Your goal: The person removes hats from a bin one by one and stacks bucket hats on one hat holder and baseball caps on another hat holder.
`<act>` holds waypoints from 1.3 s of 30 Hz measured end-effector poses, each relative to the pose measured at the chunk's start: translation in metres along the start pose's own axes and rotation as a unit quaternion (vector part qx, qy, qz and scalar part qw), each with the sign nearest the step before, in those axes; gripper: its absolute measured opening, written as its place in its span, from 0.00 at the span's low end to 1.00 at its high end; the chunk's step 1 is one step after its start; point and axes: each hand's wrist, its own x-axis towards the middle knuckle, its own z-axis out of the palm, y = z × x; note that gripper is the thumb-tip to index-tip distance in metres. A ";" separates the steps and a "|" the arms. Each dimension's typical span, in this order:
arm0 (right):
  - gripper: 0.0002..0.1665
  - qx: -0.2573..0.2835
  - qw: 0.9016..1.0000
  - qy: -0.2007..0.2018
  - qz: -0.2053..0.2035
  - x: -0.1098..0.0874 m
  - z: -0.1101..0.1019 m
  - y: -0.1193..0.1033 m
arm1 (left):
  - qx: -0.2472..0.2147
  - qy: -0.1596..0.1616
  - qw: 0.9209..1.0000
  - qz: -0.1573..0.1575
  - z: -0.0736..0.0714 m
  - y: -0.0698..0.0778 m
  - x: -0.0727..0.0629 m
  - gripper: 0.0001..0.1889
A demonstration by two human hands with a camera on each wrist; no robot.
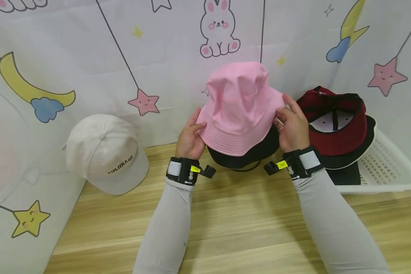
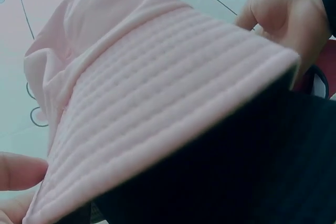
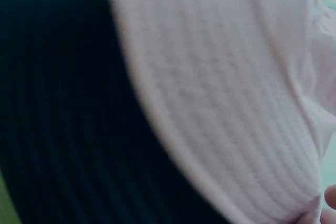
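Note:
A pink bucket hat (image 1: 238,110) with a stitched brim is held crown-up between both hands. My left hand (image 1: 191,139) pinches the left side of its brim, thumb on top. At the opposite side, my right hand (image 1: 293,127) grips the brim's edge. Directly beneath sits a black hat (image 1: 244,156) with a stitched brim and a thin dark cord below it; the pink hat covers most of it. Both wrist views show the pink brim (image 2: 173,87) close up above the black fabric (image 3: 63,103). Whether the two hats touch, I cannot tell.
Left on the wooden table (image 1: 226,228) is a cream cap (image 1: 106,148) lettered COLORADO. A white plastic basket (image 1: 394,160) at right holds a dark red cap (image 1: 354,139) over black headwear. Behind hangs a white cloth (image 1: 178,57) printed with stars and a rabbit.

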 end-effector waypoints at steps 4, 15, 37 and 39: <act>0.24 -0.085 0.996 0.023 -0.022 -0.001 0.002 0.014 | 0.004 0.015 1.000 -0.010 -0.002 -0.004 0.000 0.34; 0.21 -0.234 0.968 0.062 -0.057 -0.004 -0.001 0.042 | 0.007 0.039 0.999 -0.021 -0.002 -0.011 0.002 0.33; 0.20 -0.143 0.988 0.051 -0.032 0.025 -0.032 0.061 | -0.016 0.069 0.997 0.009 -0.005 -0.021 0.005 0.24; 0.20 -0.138 0.990 0.031 -0.009 0.027 -0.037 0.060 | -0.016 0.073 0.997 0.008 -0.005 -0.021 0.005 0.24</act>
